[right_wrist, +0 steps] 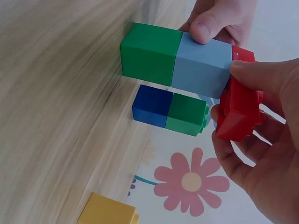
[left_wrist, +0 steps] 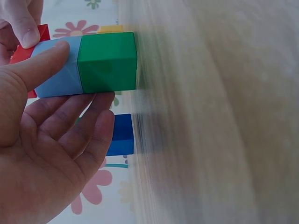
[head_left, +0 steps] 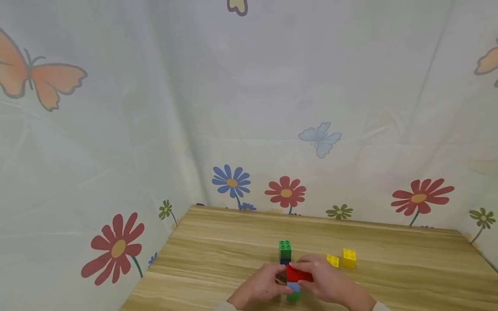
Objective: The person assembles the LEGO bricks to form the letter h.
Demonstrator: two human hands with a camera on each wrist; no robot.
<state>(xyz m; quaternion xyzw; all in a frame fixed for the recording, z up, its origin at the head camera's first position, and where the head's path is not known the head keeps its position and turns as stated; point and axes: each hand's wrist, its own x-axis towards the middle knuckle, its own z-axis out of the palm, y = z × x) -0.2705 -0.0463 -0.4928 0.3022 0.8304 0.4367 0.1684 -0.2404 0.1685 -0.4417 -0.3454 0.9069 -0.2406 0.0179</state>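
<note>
Pinched in the right grip, the red brick sits overhanging atop the light-blue brick, which the left grip clasps above a green brick. Off-centre pressure could lever it loose or topple everything into the blue-and-green stack behind.

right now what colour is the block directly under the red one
Light blue; the block shows best in the right wrist view.

Table: wood-grained, spread before you
Backdrop: pale sheet facing you, printed with flowers and butterflies
Yellow bricks: two, near each other, to your right
Green-and-blue stack: upright, green uppermost
</note>
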